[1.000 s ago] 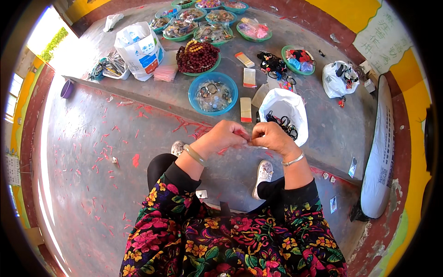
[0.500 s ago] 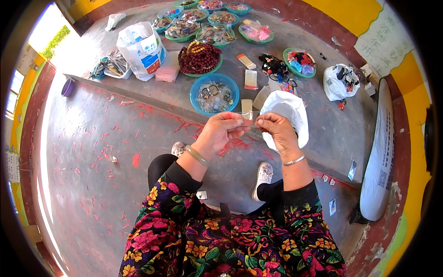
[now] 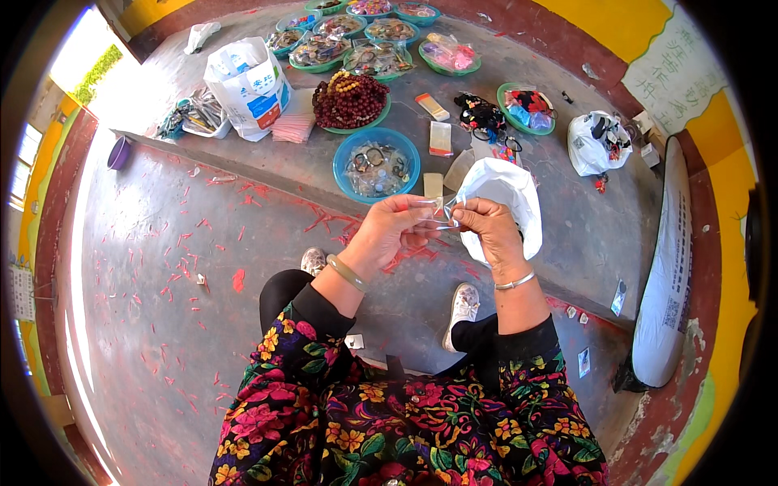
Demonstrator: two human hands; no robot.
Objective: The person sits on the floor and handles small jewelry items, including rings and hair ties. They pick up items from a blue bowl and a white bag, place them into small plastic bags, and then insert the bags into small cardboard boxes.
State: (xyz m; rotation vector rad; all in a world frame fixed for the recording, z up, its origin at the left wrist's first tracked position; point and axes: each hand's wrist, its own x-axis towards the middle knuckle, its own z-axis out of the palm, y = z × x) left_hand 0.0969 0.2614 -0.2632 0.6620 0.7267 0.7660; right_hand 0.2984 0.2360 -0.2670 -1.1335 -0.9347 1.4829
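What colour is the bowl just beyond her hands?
Blue, holding dark rings; the bowl shows in the head view.

hands 2 (image 3: 389,235) (image 3: 490,231) | shoes 2 (image 3: 313,261) (image 3: 463,304) | bracelets 2 (image 3: 347,272) (image 3: 515,282) | white plastic bags 3 (image 3: 510,194) (image 3: 596,146) (image 3: 247,85) | purple cup 1 (image 3: 118,152)

One head-worn fisheye view looks steeply down, close above the lap, onto the concrete floor (image 3: 146,267) beyond.

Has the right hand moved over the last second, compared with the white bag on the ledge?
Yes. The right hand has risen from just below the white bag to overlap its lower left edge, staying close to the left hand.
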